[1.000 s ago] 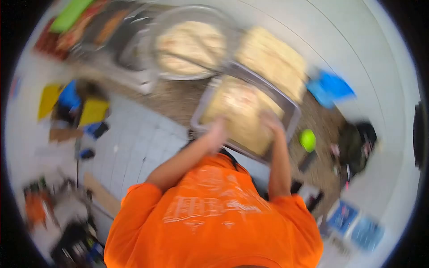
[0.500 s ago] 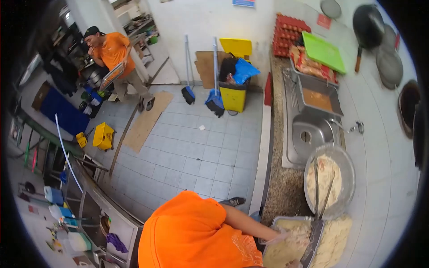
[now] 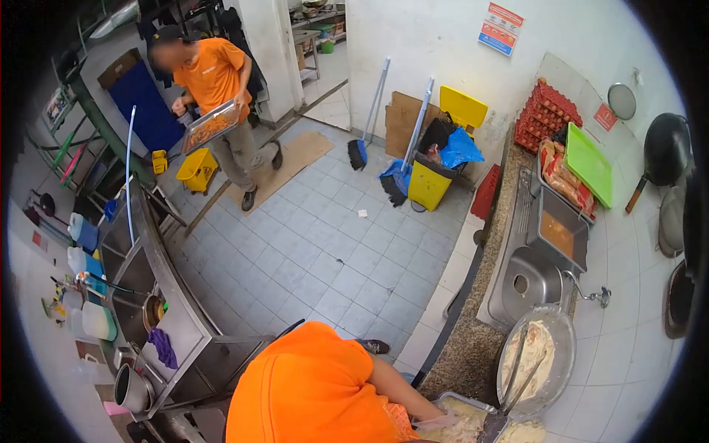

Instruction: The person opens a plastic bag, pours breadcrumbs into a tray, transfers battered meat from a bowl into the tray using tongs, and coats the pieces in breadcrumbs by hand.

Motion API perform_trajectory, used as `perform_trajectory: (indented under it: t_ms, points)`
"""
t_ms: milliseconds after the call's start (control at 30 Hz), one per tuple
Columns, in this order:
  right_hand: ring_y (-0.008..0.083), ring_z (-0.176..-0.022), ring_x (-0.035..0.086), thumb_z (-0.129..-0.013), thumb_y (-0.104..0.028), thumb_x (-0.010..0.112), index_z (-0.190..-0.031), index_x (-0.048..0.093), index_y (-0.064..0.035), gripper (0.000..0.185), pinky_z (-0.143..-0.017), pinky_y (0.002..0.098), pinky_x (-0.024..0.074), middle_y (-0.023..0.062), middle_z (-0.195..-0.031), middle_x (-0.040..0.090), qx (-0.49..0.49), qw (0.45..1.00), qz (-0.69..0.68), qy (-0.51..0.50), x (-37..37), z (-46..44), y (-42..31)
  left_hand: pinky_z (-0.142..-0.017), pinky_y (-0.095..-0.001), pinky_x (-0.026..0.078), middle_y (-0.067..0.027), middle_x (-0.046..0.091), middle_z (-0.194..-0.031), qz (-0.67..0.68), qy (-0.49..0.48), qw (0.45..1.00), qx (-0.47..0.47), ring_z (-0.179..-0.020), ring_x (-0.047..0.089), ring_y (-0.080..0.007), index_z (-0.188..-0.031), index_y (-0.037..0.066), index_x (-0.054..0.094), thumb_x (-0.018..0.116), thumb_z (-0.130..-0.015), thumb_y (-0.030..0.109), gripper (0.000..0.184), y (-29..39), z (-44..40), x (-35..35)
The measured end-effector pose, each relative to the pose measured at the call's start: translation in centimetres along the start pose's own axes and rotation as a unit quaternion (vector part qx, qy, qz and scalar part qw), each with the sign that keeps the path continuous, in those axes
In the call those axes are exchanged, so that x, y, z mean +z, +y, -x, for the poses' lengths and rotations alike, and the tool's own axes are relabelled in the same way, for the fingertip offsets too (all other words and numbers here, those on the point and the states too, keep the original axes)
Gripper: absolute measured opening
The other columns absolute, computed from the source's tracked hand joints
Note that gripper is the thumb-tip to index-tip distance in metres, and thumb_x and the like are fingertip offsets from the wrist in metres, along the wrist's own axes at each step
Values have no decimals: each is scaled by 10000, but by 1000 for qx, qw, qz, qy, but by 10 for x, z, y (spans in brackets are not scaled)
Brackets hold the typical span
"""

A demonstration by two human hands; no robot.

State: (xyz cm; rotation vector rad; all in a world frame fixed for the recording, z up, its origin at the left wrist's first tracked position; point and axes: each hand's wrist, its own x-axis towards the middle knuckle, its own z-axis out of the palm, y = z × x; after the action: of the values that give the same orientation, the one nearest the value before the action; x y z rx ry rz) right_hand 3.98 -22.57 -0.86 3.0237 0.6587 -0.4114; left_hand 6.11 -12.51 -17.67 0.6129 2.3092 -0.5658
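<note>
At the lower edge, my left hand (image 3: 442,421), in a clear plastic glove, reaches into a metal tray (image 3: 467,399) of pale, batter-like food. Its fingers are blurred into the food and cut by the frame, so their grip is unclear. My right hand is out of view. Beyond the tray stands a large clear bowl (image 3: 567,354) holding a creamy mixture (image 3: 538,351). Two long-handled utensils (image 3: 521,380) lean in the bowl. More pale food (image 3: 523,433) shows at the bottom, right of the tray.
A sink (image 3: 521,280) lies past the bowl, then a pan of orange liquid (image 3: 557,232), a green tray (image 3: 589,166) and red egg trays (image 3: 548,118). A co-worker (image 3: 214,74) stands on the cardboard (image 3: 314,148) holding a food tray (image 3: 210,127). A yellow bin (image 3: 432,181) stands by the wall.
My view has shifted, so the work tray sits lower in the picture and my right hand has left view. The co-worker has come nearer and lowered the hand from the face.
</note>
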Motion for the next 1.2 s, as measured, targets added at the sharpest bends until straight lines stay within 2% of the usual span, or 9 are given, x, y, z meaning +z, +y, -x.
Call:
perform_trajectory:
  t_ms: [533, 567, 600, 633, 733, 867, 1200]
  points:
    - [326, -695, 632, -830, -197, 519, -806, 660, -47, 207, -613, 433, 491, 149, -770, 660, -67, 997, -7, 47, -19, -53, -23, -1134, -524, 137, -157, 191, -1530, 59, -4, 996, -66, -1400, 207, -287, -1482, 40, 79, 337, -666, 895, 1209, 12, -3, 12]
    - [326, -695, 631, -830, -198, 519, -806, 658, -47, 207, -614, 433, 490, 149, -770, 659, -76, 996, -6, 50, -21, -57, -25, -1129, -523, 142, -157, 197, -1521, -41, -141, 989, 18, -1392, 212, -286, -1474, 41, 86, 339, -668, 886, 1194, 10, -7, 1]
    - [326, -695, 630, -831, -199, 519, -806, 657, -46, 207, -614, 433, 489, 149, -770, 658, -86, 995, -7, 58, -23, -63, -29, -1123, -522, 146, -156, 202, -1513, -139, -294, 931, 165, -1384, 217, -285, -1466, 42, 93, 342, -670, 877, 1180, 9, -13, -11]
    - [326, -695, 629, -831, -199, 519, -806, 656, -46, 207, -614, 433, 488, 149, -769, 657, -95, 993, -8, 63, -25, -67, -31, -1118, -521, 151, -156, 207, -1504, -164, -374, 876, 257, -1375, 221, -285, -1458, 42, 100, 344, -672, 868, 1166, 10, -18, -18]
    - [326, -695, 626, -833, -201, 518, -806, 652, -45, 207, -616, 434, 485, 149, -768, 654, -129, 988, -12, 82, -31, -82, -40, -1101, -518, 165, -154, 223, -1478, -157, -481, 770, 389, -1351, 236, -282, -1433, 44, 120, 351, -678, 842, 1122, 10, -23, -35]
    - [325, -695, 621, -835, -203, 518, -806, 646, -43, 207, -617, 436, 482, 149, -767, 650, -183, 977, -17, 109, -41, -107, -56, -1080, -514, 183, -151, 244, -1443, -125, -515, 717, 454, -1319, 255, -280, -1400, 47, 147, 361, -686, 806, 1065, 12, -28, -43]
    - [325, -696, 611, -841, -208, 517, -805, 633, -39, 208, -621, 439, 472, 150, -764, 639, -263, 948, -35, 175, -61, -146, -113, -1025, -503, 228, -145, 297, -1356, -71, -502, 661, 553, -1237, 304, -272, -1318, 53, 214, 384, -705, 718, 920, 17, -43, -61]
